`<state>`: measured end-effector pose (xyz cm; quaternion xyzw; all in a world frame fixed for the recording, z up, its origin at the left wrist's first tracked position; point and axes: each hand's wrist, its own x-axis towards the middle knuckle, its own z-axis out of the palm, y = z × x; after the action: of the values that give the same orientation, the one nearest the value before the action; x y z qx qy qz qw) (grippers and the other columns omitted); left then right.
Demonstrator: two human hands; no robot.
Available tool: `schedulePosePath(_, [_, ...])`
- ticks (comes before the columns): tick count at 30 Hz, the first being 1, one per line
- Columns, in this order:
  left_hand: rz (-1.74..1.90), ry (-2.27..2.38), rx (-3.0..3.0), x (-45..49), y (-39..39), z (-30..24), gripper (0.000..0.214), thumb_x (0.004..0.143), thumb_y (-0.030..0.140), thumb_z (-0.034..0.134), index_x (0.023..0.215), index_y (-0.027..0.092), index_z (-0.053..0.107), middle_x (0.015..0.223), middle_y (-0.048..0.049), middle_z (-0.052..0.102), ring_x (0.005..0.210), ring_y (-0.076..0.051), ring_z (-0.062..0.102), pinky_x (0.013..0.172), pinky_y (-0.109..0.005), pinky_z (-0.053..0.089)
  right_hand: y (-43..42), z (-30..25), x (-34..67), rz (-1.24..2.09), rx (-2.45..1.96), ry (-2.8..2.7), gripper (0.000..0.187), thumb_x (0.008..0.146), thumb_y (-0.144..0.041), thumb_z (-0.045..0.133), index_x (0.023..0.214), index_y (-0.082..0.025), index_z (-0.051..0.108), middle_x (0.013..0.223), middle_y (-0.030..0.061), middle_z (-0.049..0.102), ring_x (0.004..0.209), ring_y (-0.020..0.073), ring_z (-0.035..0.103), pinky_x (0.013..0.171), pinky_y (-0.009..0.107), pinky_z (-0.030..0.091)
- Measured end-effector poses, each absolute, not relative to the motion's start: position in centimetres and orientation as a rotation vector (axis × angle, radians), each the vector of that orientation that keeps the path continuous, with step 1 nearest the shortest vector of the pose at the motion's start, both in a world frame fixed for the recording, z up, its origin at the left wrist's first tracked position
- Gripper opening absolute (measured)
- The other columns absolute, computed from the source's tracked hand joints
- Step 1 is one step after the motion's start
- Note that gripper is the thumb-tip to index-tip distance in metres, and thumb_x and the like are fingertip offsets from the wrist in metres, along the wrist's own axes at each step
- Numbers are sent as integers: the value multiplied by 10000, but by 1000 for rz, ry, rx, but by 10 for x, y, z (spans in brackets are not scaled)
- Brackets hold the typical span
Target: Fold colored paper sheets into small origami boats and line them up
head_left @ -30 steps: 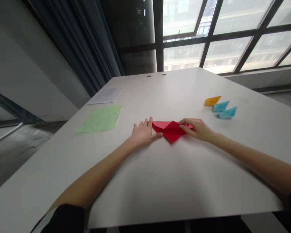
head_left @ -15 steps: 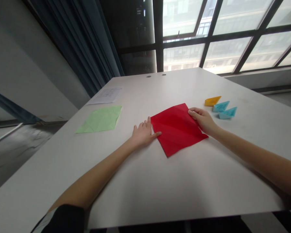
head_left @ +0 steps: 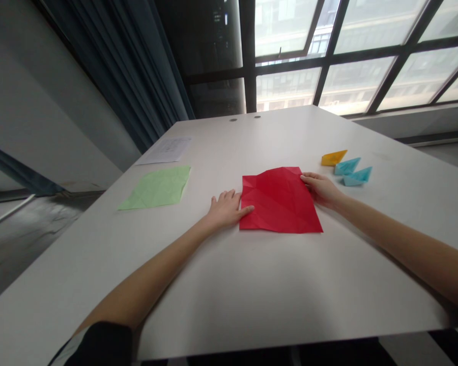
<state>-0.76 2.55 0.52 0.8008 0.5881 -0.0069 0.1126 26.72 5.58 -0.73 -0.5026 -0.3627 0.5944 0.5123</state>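
A creased red paper square (head_left: 280, 201) lies flat on the white table (head_left: 252, 284), its edges square to me. My left hand (head_left: 225, 209) rests flat at the sheet's left edge, fingers spread, thumb touching the paper. At the sheet's right edge, near its far corner, is my right hand (head_left: 322, 188), fingers extended onto the paper; neither hand grips it.
A crumpled green sheet (head_left: 156, 187) lies at the left, with a white printed sheet (head_left: 167, 149) beyond it. One yellow paper boat (head_left: 333, 157) and two blue paper boats (head_left: 353, 172) sit at the right. Windows and a dark curtain stand behind the table.
The red paper went from a folded triangle shape to an open flat sheet, then turned square to me. My right hand moved out to its right edge; my left stayed put.
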Motion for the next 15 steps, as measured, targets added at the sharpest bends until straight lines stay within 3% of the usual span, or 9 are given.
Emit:
schedulePosePath(5, [140, 1660, 2316, -4, 25, 14, 560, 783, 555, 452, 1242, 237, 424, 1319, -108, 470, 1202, -323, 405, 967, -604, 241, 56, -6, 267, 1489, -1199, -778, 79, 744, -92, 558, 719, -167, 562, 575, -26, 572, 454, 61, 518, 389, 149, 406])
schedulePosePath(10, [299, 1447, 2232, -1, 21, 21, 544, 751, 247, 545, 1270, 250, 380, 1206, -47, 572, 1114, -226, 512, 964, -436, 352, 61, -10, 273, 1403, -1177, -887, 36, 752, -205, 601, 762, -188, 571, 654, -18, 611, 524, 79, 559, 434, 168, 442])
schedulePosePath(15, [465, 1306, 2227, -1, 21, 18, 538, 742, 132, 499, 1254, 266, 400, 1055, -3, 633, 990, -172, 577, 904, -346, 407, 63, -13, 280, 1273, -1251, -1057, 305, 657, -295, 721, 919, -227, 579, 667, -19, 640, 575, 112, 599, 498, 203, 481])
